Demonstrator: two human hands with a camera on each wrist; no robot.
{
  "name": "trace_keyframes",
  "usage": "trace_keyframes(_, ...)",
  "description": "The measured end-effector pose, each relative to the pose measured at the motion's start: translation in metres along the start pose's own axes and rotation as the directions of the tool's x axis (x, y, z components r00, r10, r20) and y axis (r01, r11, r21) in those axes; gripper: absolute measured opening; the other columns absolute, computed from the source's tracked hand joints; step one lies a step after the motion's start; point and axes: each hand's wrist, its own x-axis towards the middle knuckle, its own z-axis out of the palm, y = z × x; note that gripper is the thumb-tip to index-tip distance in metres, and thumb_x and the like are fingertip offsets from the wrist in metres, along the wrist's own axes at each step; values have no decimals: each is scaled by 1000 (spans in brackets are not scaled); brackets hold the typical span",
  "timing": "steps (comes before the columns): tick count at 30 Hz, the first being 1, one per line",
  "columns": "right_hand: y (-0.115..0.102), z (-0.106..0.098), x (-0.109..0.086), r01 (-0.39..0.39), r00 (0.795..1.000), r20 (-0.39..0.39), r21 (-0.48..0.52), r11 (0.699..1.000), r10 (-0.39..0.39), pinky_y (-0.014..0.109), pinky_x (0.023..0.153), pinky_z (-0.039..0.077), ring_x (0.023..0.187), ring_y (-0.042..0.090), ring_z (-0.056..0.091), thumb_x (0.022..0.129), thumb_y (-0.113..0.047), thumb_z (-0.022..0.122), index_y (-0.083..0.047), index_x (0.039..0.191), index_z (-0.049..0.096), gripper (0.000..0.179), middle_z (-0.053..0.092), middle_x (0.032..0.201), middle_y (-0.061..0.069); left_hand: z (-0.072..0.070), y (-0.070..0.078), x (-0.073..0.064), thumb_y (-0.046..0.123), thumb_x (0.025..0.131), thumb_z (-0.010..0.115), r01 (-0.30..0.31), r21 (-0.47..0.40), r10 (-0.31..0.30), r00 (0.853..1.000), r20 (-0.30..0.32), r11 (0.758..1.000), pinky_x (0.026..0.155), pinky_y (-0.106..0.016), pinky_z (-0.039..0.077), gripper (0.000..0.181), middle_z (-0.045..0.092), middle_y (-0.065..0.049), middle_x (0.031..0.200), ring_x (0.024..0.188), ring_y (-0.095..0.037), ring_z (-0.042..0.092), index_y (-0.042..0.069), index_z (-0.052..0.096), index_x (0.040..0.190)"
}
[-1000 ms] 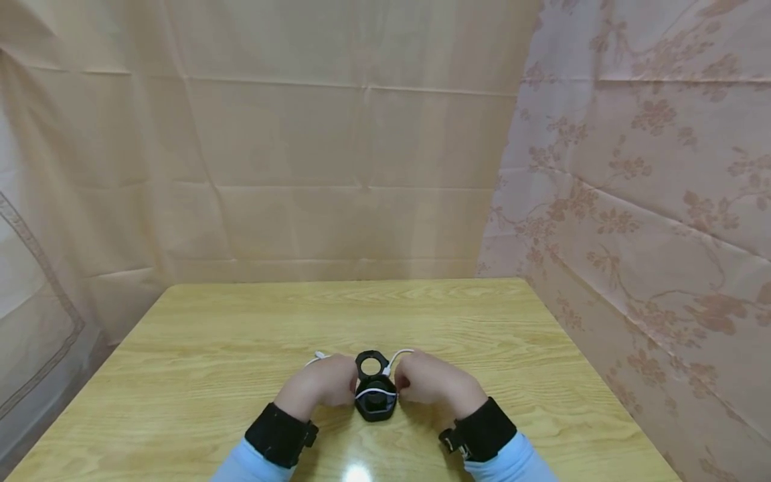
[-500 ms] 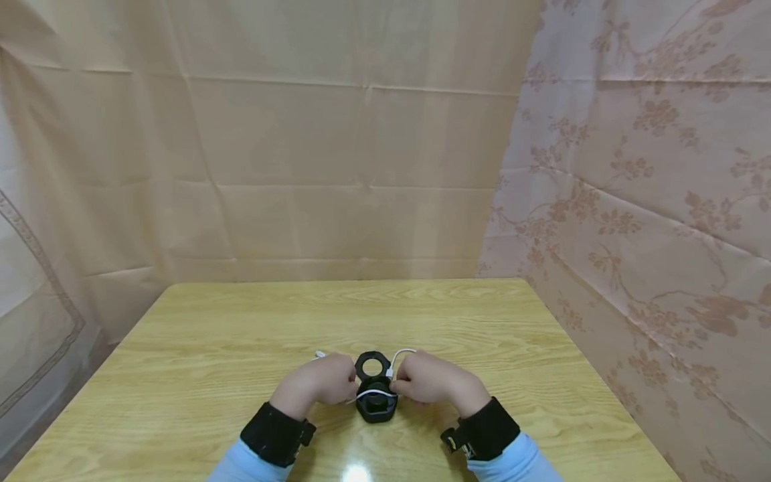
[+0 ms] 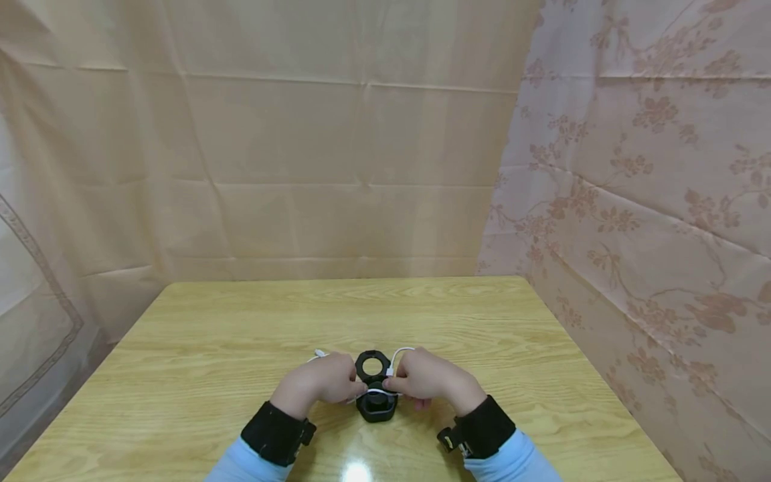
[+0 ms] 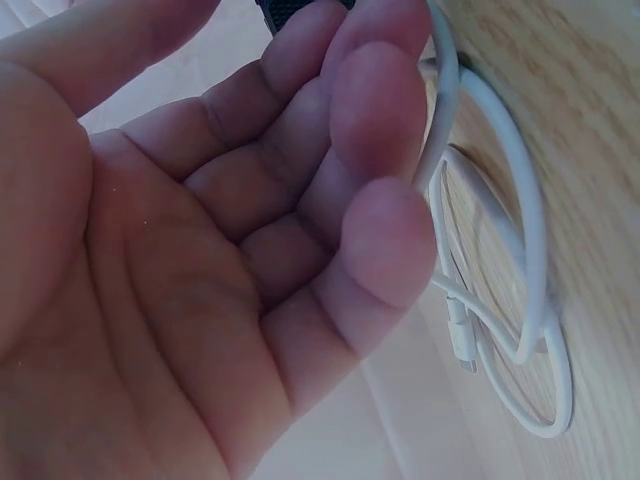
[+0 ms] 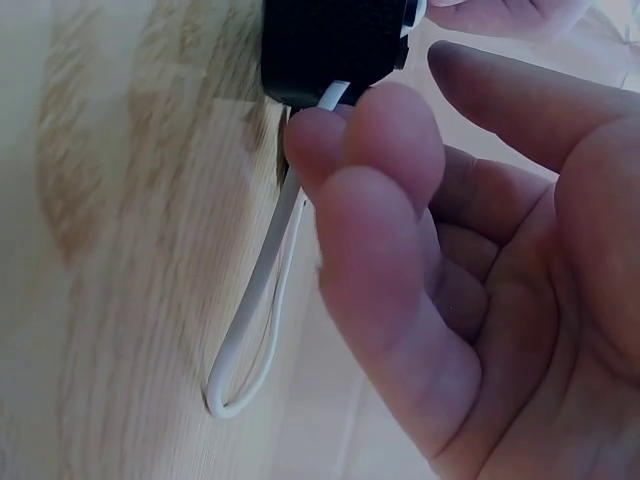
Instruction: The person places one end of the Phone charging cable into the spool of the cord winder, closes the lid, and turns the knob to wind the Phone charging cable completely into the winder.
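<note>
A black hexagonal case [image 3: 376,416] lies near the table's front, its ring-shaped lid [image 3: 372,353] flipped back. Across its top runs a white charging cable [image 3: 405,349], looping out on the right, with a connector [image 3: 389,372] beside the lid. My left hand [image 3: 325,381] holds the cable at the case's left side, thumb reaching onto the top. At the right side my right hand [image 3: 430,378] has its thumb on the top, fingers curled by the cable strand [image 5: 250,290]. In the left wrist view, loose cable loops [image 4: 535,220] and another connector [image 4: 462,335] lie beyond the fingers.
The wood-grain table [image 3: 241,321] extends ahead and to both sides. A plain beige curtain [image 3: 301,167] hangs behind it, and a floral curtain [image 3: 632,201] on the right. Black straps [image 3: 278,435] circle both wrists.
Both thumbs have moved inward from the case's sides onto its top, along the cable. The case has hardly moved.
</note>
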Motion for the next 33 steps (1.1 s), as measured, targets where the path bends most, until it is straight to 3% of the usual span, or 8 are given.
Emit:
trace_keyframes(7,-1,3,4,-18,1000,-6,19,1000,18,43,44,54,36,16,57,96,-31,72,-3,60,65,46,53,44,-3,-1,1,0,28,93,68,12,4,-12,1000,9,1000,47,-25,29,39,46,10,49,45,-8,38,12,63,57)
trace_keyframes(23,-11,3,11,-194,981,31,98,976,192,35,42,53,40,22,61,90,-27,78,-2,67,68,36,63,50,9,-2,5,-1,28,95,69,26,-5,-26,999,27,1000,48,-26,32,39,50,7,51,47,-10,42,10,66,61)
trace_keyframes(33,-5,2,19,-250,967,84,133,959,241,35,45,54,44,20,62,88,-31,80,-4,70,72,33,67,56,10,-4,7,1,24,94,72,58,-54,-55,997,58,997,49,-28,41,33,65,-4,59,49,-16,54,8,69,65)
